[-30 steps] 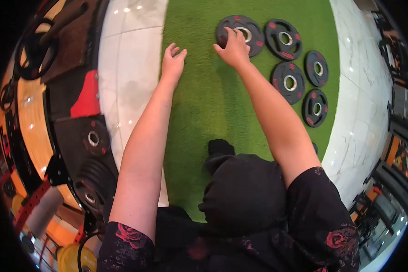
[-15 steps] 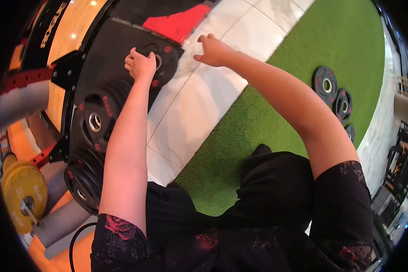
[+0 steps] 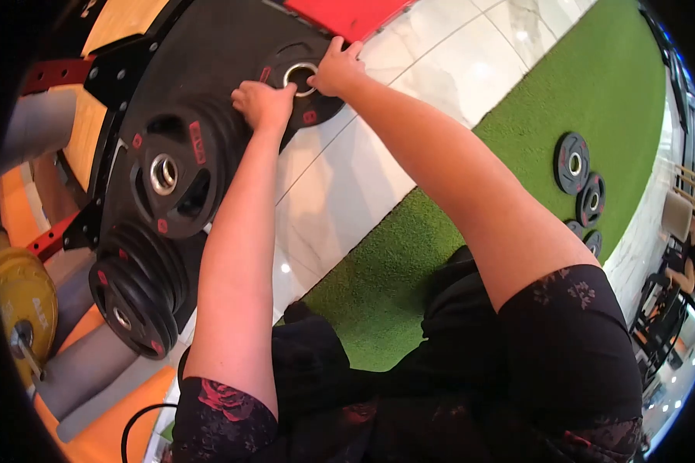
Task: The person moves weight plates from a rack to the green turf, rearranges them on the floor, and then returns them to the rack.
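Note:
A black rubber weight plate [image 3: 292,55] with red markings and a metal centre ring lies flat on the dark platform. My left hand [image 3: 264,104] grips its near left side, fingers bent and thumb pointing at the ring. On the plate's right side is my right hand [image 3: 338,71], its thumb beside the ring and its fingers over the outer rim. The fingertips' undersides are hidden. Left of my left forearm stands a stack of similar plates [image 3: 179,202], with another plate stack [image 3: 131,309] nearer to me.
Several smaller plates [image 3: 571,174] lie on the green turf [image 3: 510,177] at right. A red panel [image 3: 347,14] sits beyond the held plate. White tiles [image 3: 340,193] run beside the platform. Rack posts and a yellow plate on a bar [image 3: 23,309] stand at left.
Both hands have come down onto the weight plate, the right one moving left to its rim. The camera view has shifted closer to the plates.

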The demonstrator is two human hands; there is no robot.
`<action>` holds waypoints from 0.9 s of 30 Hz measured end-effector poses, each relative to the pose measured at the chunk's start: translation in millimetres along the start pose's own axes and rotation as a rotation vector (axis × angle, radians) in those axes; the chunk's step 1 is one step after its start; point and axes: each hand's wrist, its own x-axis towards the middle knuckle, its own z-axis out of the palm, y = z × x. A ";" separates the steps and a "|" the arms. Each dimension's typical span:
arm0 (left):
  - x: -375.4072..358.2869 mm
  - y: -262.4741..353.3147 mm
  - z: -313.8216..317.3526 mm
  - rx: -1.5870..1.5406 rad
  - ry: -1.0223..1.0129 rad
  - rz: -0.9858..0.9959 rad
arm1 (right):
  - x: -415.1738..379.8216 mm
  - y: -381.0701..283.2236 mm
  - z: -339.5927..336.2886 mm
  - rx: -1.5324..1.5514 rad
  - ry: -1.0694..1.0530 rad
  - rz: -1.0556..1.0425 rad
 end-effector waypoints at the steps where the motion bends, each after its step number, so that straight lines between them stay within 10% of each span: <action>1: -11.4 8.2 -4.1 -0.008 -0.010 -0.079 | -8.2 0.9 -6.2 0.050 -0.005 0.074; 11: -100.3 81.8 71.9 -0.365 -0.454 0.000 | -78.4 161.3 -60.5 -0.036 -0.017 0.124; 15: -185.9 153.9 96.8 -0.284 -0.213 0.048 | -108.3 245.9 -90.8 -0.126 -0.018 0.139; 18: -215.0 209.2 110.1 -0.526 -0.529 -0.070 | -134.5 309.1 -113.8 0.036 -0.001 0.332; 24: -255.0 348.4 145.4 -0.368 -0.438 0.382 | -136.9 455.0 -125.0 0.113 0.256 0.532; 27: -260.4 382.8 177.1 -0.704 -0.708 0.540 | -130.0 500.0 -112.1 0.041 0.610 0.424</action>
